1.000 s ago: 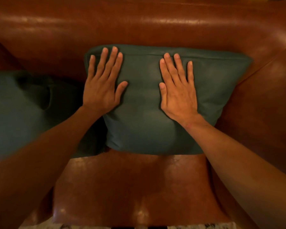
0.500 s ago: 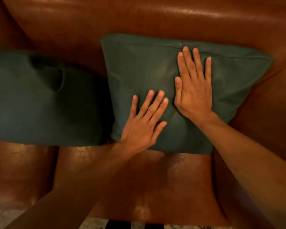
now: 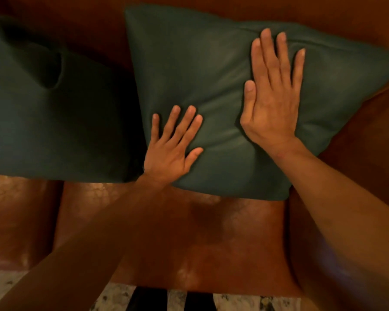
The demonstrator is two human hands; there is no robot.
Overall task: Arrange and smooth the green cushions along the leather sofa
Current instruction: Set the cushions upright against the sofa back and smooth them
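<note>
The right hand (image 3: 272, 102) lies flat, fingers together, on the green cushion (image 3: 211, 70). The left hand (image 3: 171, 149) presses spread at its lower left corner. Left of that hand leans a second green cushion (image 3: 54, 122), both on the leather sofa (image 3: 189, 239).
</note>
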